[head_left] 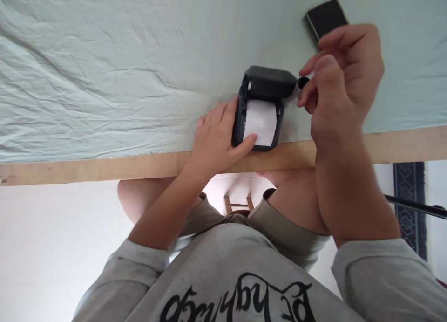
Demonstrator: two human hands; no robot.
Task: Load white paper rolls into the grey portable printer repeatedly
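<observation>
A small dark portable printer (237,126) sits at the table's near edge with its black lid (270,84) raised. White paper (261,119) lies in its open bay. My left hand (218,138) grips the printer's left side, its thumb resting on the paper near the front. My right hand (344,79) is raised just right of the lid, fingers closed around a small whitish tube (295,94) with a dark hollow end, which looks like a small paper roll. Part of the tube is hidden by the fingers, and whether it touches the lid I cannot tell.
A black phone-like rectangular object (324,19) lies behind my right hand, partly covered by it. Wrinkled pale green cloth (104,70) covers the table, whose wooden edge (87,168) runs along the front. My lap is below; a dark bar (415,205) stands at the right.
</observation>
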